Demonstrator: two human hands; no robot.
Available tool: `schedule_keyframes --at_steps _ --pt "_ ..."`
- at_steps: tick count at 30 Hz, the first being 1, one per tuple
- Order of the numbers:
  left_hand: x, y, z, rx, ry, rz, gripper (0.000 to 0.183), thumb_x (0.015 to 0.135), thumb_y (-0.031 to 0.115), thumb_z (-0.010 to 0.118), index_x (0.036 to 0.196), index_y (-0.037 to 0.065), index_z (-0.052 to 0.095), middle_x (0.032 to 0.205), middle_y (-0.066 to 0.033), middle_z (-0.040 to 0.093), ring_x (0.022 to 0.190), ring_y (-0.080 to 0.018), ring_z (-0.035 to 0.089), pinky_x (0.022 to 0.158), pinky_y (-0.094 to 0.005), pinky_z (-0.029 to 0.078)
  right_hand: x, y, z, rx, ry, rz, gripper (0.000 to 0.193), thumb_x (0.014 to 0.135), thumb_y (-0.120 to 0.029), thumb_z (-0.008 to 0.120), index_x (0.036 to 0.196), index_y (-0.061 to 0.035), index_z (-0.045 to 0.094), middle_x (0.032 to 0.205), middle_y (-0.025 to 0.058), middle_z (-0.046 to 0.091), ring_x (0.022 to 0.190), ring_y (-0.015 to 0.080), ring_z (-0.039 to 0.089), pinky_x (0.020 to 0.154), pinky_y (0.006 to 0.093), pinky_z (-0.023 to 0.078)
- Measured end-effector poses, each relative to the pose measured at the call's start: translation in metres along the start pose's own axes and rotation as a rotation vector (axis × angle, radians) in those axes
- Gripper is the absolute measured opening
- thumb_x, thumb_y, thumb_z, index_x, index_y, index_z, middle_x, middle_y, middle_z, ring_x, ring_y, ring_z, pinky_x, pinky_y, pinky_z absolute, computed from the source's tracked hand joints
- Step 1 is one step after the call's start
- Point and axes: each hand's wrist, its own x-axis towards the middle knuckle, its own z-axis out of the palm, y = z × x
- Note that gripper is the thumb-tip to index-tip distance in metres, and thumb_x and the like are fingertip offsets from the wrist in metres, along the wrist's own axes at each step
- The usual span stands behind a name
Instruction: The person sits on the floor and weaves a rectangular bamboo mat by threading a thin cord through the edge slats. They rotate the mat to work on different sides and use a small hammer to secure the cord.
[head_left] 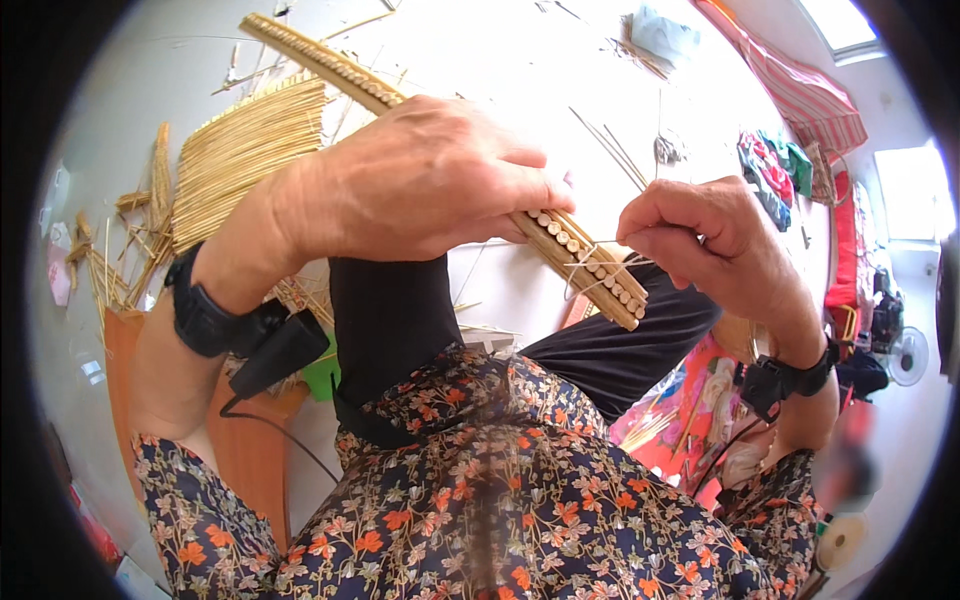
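My left hand (430, 180) grips a long strip of straw-coloured stalks (560, 235), fingers wrapped over its middle. The strip slants from the upper left down to the lower right. Pale round cut ends sit in a row between its long outer stalks. Near the strip's lower end, white thread (590, 265) crosses over the stalks and forms a small loop. My right hand (710, 235) is closed in a pinch on that thread, just right of the strip. Whether a needle is in its fingers is hidden.
A mat of thin stalks (245, 155) lies at the left, with loose stalk bundles (150, 215) beside it. An orange-brown wooden board (250, 460) is below. At the right are piled cloths (770, 175) and a white fan (907, 355). A clear plastic container (665, 38) stands far off.
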Motion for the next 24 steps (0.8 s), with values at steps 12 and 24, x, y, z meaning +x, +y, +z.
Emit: schedule_keyframes --at_steps 12,24 --pt "0.035 -0.012 0.045 -0.244 -0.178 0.050 0.036 0.089 0.016 0.079 0.124 0.011 0.072 0.104 -0.0087 0.073 0.103 -0.0337 0.071 0.087 -0.0473 0.056 -0.039 0.045 0.012 0.213 -0.082 0.217 0.008 0.100 -0.002 0.069 0.100 -0.0016 0.077 0.069 -0.0006 0.065 0.055 0.0047 0.058 0.051 0.0240 0.044" --pt "0.020 0.020 0.066 -0.196 -0.166 0.066 0.024 0.087 0.020 0.074 0.109 0.011 0.071 0.090 -0.0054 0.066 0.092 -0.0261 0.071 0.079 -0.0412 0.056 -0.069 0.037 0.053 0.202 -0.109 0.136 0.014 0.095 0.004 0.070 0.108 0.0000 0.074 0.079 0.0106 0.070 0.067 0.0241 0.072 0.062 0.0332 0.055"
